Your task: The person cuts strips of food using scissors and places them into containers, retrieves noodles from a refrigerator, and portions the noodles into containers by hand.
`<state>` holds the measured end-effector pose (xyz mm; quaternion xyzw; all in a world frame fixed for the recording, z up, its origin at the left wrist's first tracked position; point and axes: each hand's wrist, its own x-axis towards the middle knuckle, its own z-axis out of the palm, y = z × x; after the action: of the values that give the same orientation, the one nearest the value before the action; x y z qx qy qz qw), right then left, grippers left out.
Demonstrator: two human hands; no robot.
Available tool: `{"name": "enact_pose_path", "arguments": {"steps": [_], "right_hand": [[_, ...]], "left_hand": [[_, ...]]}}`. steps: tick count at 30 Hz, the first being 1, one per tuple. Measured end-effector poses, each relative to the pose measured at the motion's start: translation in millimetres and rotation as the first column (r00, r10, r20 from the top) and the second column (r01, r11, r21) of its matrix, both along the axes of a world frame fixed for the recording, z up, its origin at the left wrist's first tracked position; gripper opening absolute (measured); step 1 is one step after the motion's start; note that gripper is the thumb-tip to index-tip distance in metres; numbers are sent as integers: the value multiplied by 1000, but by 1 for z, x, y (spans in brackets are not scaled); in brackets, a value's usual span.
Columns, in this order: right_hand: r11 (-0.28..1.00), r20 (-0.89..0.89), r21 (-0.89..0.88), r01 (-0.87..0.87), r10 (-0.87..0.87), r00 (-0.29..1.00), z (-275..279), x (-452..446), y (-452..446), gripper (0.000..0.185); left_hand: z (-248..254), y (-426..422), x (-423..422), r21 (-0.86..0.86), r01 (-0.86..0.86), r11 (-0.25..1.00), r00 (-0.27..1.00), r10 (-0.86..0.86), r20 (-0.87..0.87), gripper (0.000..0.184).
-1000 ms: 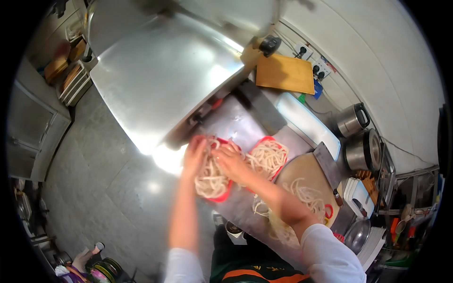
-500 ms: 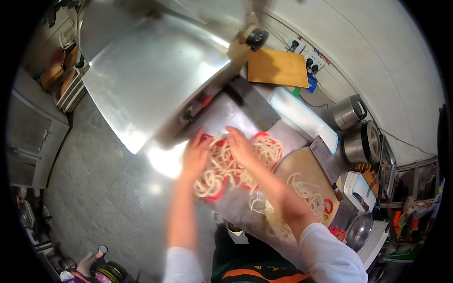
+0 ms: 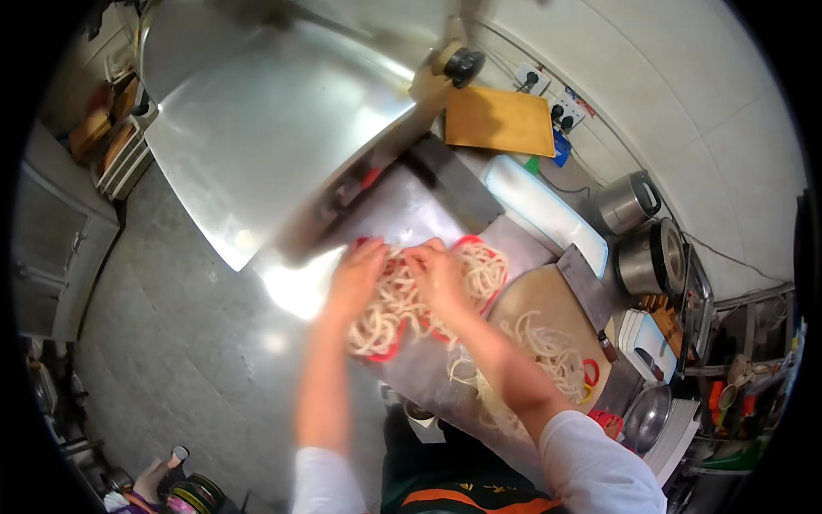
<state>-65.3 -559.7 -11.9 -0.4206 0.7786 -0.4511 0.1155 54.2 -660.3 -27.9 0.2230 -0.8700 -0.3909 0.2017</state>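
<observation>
Pale, thick noodle-like strips (image 3: pixel 402 295) lie heaped over red trays (image 3: pixel 391 349) on the metal counter. My left hand (image 3: pixel 358 278) is at the left edge of the heap, its fingers curled in at the top of the strips. My right hand (image 3: pixel 434 272) is at the upper right of the same heap, with its fingertips bent together on some strips. Right beside it is another red tray (image 3: pixel 505 272) of strips. More strips (image 3: pixel 555 360) rest with clear plastic on the round board (image 3: pixel 531 295).
A cleaver (image 3: pixel 585 287) lies on the board's upper right edge. Behind it are a long white tray (image 3: pixel 545 208) and steel pots (image 3: pixel 646 257). A large steel surface (image 3: pixel 274 128) rises at the upper left. A metal bowl (image 3: pixel 646 420) sits at the right.
My hands spread apart over the trays, then my right hand's fingers came back together at the strips. The strips are now spread between the trays. The view has shifted slightly.
</observation>
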Motion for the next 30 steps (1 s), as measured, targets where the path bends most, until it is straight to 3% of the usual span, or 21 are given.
{"name": "enact_pose_path", "arguments": {"steps": [2, 4, 5, 7, 8, 11, 13, 15, 17, 18, 19, 21, 22, 23, 26, 27, 29, 30], "right_hand": [[1000, -24, -18, 20, -21, 1000, -11, 4, 2, 6], [999, -379, -7, 34, -34, 925, -13, 4, 3, 7], [999, -380, -8, 34, -34, 924, -13, 3, 3, 7], [993, -201, 51, 105, -93, 975, -11, 0, 6, 5], [993, -202, 58, 106, -92, 975, -11, -3, 8, 5], [995, -78, 103, 13, -5, 997, -10, -14, 4, 7], [998, -15, -67, 5, -6, 1000, -12, -22, 0, 10], [999, -2, 1, -50, 50, 999, -11, -27, -3, 15], [974, 87, -132, -184, 197, 977, -7, -25, -11, 19], [960, 158, -62, -275, 281, 947, -8, -26, -17, 28], [959, 157, -63, -276, 282, 946, -9, -26, -17, 28], [944, 241, 41, -327, 308, 920, -5, -20, -15, 33], [944, 242, 41, -329, 310, 919, 1, -13, -13, 33], [949, 219, 81, -305, 281, 934, 8, -4, -8, 36], [937, 200, 115, -331, 304, 931, 6, 16, 6, 41], [920, 206, 95, -379, 355, 912, 4, 21, 8, 42], [933, 238, 42, -358, 339, 910, 10, 20, 13, 40], [957, 213, 55, -285, 268, 940, 9, 15, 17, 39]], "left_hand": [[-6, 7, -4, 26, -21, 999, 996, 23, -90, 35], [-6, 11, -5, 73, -18, 997, 990, 28, -135, 34], [-7, 13, -5, 121, -6, 993, 983, 28, -182, 33], [-13, 11, -8, 188, -13, 982, 965, 61, -253, 29], [-17, 11, -10, 257, -16, 966, 963, 84, -257, 27], [-9, 13, -11, 355, -57, 933, 938, 172, -300, 19], [-1, 11, -7, 502, -82, 861, 932, 245, -267, 18], [-2, 4, -2, 448, -115, 887, 937, 247, -248, 21], [-7, -5, 3, 324, -103, 941, 958, 181, -221, 29], [-7, -7, 5, 412, -88, 907, 968, 175, -180, 41], [-8, -8, 7, 410, -89, 908, 968, 176, -181, 41], [-9, -7, 10, 721, -3, 693, 913, 296, -281, 46], [9, -6, 15, 861, 33, 507, 911, 340, -235, 56], [7, -6, 17, 862, 32, 505, 910, 342, -234, 56], [-22, -11, 21, 965, 162, 205, 903, 365, -229, 75], [-18, -10, 23, 965, 162, 208, 901, 368, -230, 75], [6, -5, 29, 901, -36, 433, 879, 442, -177, 78], [28, 2, 38, 885, -31, 465, 860, 463, -214, 80]]}}
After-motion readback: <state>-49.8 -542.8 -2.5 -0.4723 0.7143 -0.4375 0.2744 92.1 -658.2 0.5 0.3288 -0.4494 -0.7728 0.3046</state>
